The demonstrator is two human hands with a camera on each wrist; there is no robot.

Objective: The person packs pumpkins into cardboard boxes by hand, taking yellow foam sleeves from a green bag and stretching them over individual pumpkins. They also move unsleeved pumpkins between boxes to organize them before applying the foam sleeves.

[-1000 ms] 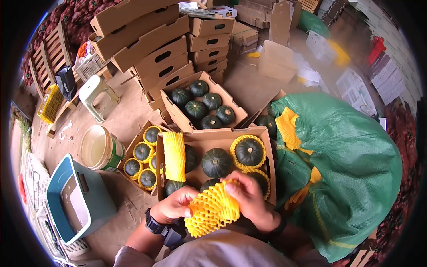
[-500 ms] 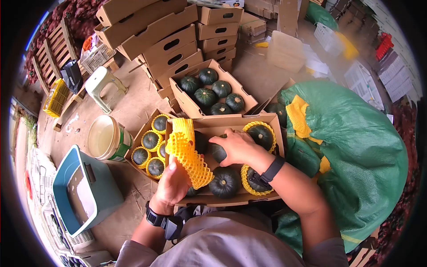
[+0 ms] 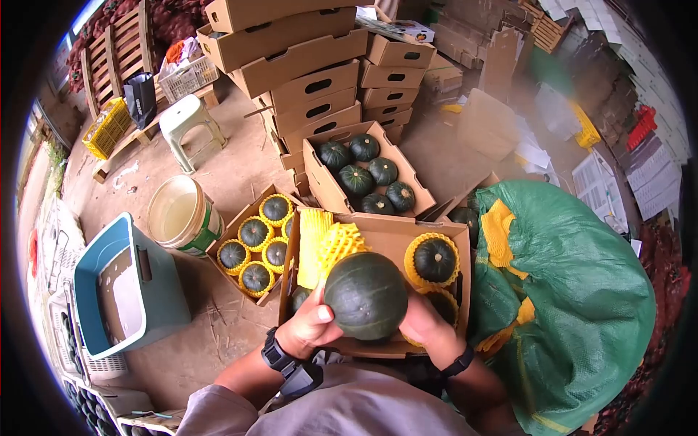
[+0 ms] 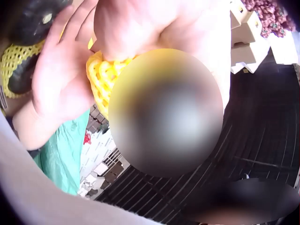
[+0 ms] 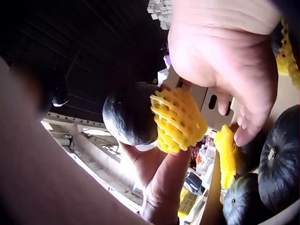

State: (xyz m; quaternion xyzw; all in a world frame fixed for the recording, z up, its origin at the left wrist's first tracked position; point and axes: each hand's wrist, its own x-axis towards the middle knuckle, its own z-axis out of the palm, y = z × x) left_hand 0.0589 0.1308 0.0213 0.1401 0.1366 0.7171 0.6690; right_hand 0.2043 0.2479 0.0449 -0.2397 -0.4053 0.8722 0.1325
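Observation:
A dark green kabocha squash [image 3: 366, 296] is raised over the open cardboard box [image 3: 464, 247], close before the chest. My left hand [image 3: 314, 325] grips it from the left, thumb along its side. A yellow foam net [image 5: 178, 121] covers one end of the squash. In the right wrist view my right hand [image 5: 225, 61] is apart from the squash, its fingers extended downward. The left wrist view shows those fingers straight, while a blurred patch hides most of the squash. Inside the box lie netted squashes [image 3: 435, 260] and a flat bundle of yellow nets [image 3: 313, 243].
A smaller box of netted squashes [image 3: 254, 232] adjoins on the left, and a box of bare squashes [image 3: 356, 179] stands behind. Stacked cartons [image 3: 313, 87] rise beyond. A green sack [image 3: 574, 305] flanks the right; a blue tub [image 3: 163, 280] and bucket [image 3: 178, 211] stand left.
Both hands were on the net first. Then my right hand reached down onto a squash in the box while the left held the net. Now the squash is up, its end in the net.

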